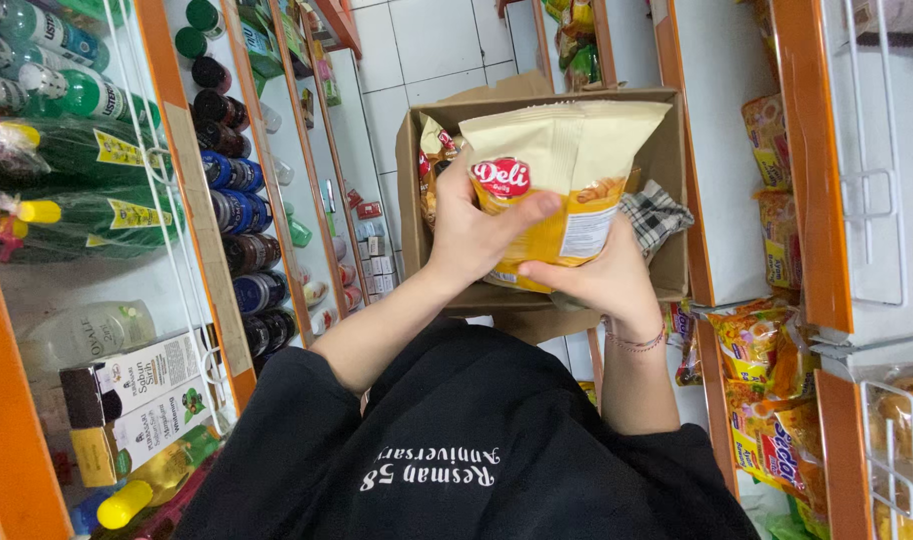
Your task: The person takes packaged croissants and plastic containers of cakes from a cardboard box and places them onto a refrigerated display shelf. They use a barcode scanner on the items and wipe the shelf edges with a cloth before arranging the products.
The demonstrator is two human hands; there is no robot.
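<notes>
Both forearms are reaching up from the black shirt (477, 450) at the bottom of the frame. The left hand (472, 235) is gripping a cream and yellow snack bag (567, 170) at centre, thumb pressing its front. The right hand (607, 280) is cupping the bag's lower edge, fingers curled underneath. Behind, an open cardboard box (667, 160) is sitting between shelves.
</notes>
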